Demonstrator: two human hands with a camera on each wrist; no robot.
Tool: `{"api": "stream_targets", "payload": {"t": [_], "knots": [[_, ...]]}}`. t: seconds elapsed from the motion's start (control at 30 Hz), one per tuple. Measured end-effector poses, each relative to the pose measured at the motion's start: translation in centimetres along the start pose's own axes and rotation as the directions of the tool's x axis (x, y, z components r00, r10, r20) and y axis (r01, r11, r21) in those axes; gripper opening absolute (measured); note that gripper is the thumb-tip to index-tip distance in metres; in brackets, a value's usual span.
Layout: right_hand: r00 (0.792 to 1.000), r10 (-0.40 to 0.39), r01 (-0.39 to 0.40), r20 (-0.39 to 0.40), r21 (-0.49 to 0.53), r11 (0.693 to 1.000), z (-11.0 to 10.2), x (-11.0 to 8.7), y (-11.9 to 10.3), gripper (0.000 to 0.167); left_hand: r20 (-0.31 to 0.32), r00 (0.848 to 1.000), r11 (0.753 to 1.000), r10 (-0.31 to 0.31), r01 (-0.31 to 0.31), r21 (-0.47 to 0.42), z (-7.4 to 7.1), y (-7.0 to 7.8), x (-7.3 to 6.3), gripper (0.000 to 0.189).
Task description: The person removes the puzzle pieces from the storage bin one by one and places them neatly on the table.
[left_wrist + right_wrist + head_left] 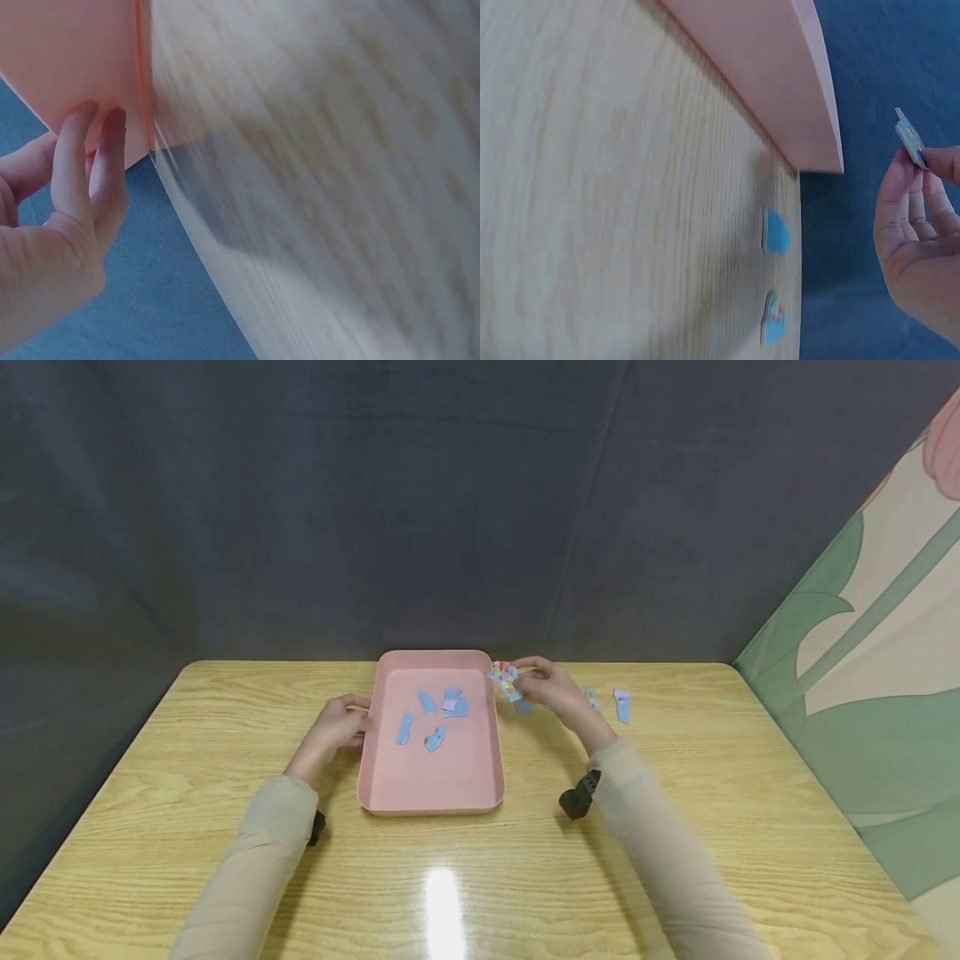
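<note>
A pink tray (427, 777) sits on the table, with several flat, irregular light-blue puzzle pieces (405, 729) inside. My left hand (337, 727) holds the tray's left side; in the left wrist view its bent fingers (71, 157) lie against the outer wall and one digit reaches the rim. Past the tray's right rim, my right hand (551, 685) pinches a multicoloured puzzle piece (506, 680) between thumb and fingers. Seen from the right wrist, this piece (910, 138) is raised above the table, nearly edge-on. Below the right hand lies a blue piece (523, 707).
Right of that hand, a patterned piece (591, 697) and a blue-and-lilac piece (622, 705) lie on the wooden table (712, 793). A dark curtain (450, 510) hangs behind the table's back edge. A floral panel (885, 693) stands at the right.
</note>
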State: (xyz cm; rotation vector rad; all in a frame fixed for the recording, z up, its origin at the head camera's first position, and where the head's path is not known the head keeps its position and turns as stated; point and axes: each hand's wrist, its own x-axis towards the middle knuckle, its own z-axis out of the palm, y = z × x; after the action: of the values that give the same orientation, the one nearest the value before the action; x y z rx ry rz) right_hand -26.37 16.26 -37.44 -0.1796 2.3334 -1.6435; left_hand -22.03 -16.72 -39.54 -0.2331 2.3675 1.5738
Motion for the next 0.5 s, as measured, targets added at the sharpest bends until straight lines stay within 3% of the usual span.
{"api": "stream_targets", "payload": {"t": [0.5], "knots": [[0.992, 0.067, -0.06, -0.103, 0.063, 0.996, -4.9, -1.2, 2.1, 0.051, 0.0, 1.0, 1.0, -0.001, 0.001, -0.012, 0.1, 0.2, -0.2, 0.042]]}}
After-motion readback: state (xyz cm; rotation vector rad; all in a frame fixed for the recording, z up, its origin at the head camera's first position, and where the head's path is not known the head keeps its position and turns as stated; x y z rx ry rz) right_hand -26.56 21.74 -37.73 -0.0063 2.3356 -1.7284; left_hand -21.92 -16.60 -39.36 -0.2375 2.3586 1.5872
